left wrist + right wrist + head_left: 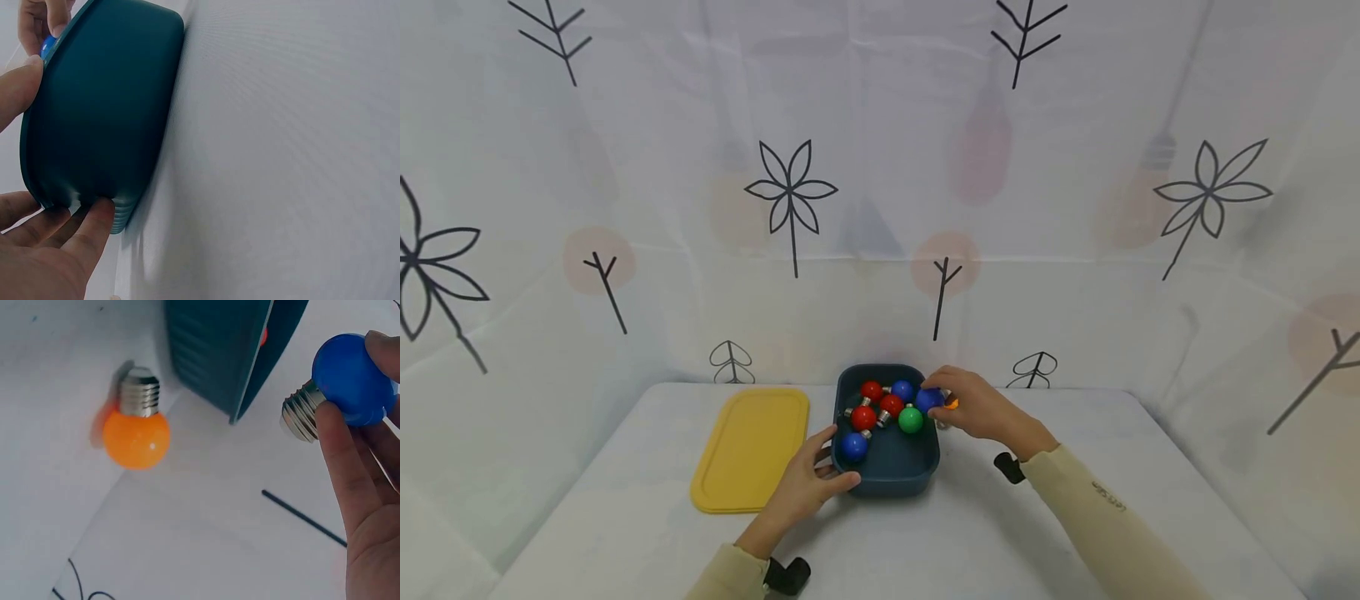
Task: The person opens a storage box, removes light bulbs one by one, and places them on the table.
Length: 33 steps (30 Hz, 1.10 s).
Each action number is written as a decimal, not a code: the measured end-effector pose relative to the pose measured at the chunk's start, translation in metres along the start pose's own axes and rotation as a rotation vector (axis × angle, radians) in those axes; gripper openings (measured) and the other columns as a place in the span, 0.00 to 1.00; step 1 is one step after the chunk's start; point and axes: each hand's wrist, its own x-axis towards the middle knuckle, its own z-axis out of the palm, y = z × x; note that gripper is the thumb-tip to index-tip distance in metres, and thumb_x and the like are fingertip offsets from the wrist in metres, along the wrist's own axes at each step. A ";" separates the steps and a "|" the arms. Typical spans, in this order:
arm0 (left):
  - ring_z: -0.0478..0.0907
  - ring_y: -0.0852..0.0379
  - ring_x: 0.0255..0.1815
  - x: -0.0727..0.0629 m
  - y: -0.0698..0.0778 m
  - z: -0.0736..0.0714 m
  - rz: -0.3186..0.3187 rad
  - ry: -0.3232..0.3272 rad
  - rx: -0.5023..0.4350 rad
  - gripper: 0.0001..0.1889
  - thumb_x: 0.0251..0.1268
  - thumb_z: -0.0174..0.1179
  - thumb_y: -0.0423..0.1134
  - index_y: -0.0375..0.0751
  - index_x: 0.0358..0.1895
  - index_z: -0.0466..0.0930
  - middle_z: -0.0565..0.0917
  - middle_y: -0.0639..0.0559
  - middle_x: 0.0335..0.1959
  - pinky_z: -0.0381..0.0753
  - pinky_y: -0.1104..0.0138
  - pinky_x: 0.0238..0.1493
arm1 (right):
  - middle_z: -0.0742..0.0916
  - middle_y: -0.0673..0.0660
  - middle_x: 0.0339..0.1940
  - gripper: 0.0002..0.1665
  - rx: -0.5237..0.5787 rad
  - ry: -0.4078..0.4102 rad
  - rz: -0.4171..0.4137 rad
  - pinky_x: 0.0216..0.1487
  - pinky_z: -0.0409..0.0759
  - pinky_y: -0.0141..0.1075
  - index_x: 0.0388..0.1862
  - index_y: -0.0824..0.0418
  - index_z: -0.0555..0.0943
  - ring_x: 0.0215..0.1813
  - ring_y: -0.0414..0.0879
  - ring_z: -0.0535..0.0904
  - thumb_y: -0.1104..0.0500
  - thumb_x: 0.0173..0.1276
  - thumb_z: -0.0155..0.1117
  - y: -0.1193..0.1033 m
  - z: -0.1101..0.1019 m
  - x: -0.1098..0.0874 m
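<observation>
Head | right hand (976,405) holds 1 blue bulb (929,400) | left hand (805,483) wide against bin (891,488) (6 bulbs (891,405))

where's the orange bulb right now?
Orange bulb: on the white table, outside the dark teal bin on its right; clear in right wrist view, mostly hidden behind the right hand in head view.

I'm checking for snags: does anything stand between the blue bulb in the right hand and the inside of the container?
Nothing visible does. The right hand holds the blue bulb above the right rim of the open container. The green bulb lies inside, close by; the orange bulb lies outside, off that path.
</observation>
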 end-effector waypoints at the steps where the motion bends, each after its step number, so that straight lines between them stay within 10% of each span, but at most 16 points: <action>1: 0.67 0.36 0.65 0.000 0.000 0.000 0.001 0.000 -0.001 0.46 0.54 0.70 0.48 0.41 0.73 0.56 0.58 0.37 0.72 0.74 0.52 0.59 | 0.80 0.51 0.52 0.21 0.001 0.006 0.005 0.49 0.83 0.42 0.56 0.59 0.79 0.48 0.45 0.77 0.59 0.64 0.68 0.002 -0.001 -0.002; 33: 0.66 0.36 0.66 0.001 0.000 0.001 0.002 0.004 0.004 0.45 0.54 0.71 0.46 0.41 0.73 0.56 0.58 0.37 0.72 0.74 0.53 0.59 | 0.81 0.52 0.45 0.19 0.003 0.013 0.141 0.49 0.82 0.44 0.50 0.62 0.80 0.45 0.47 0.76 0.64 0.58 0.71 0.067 0.016 -0.030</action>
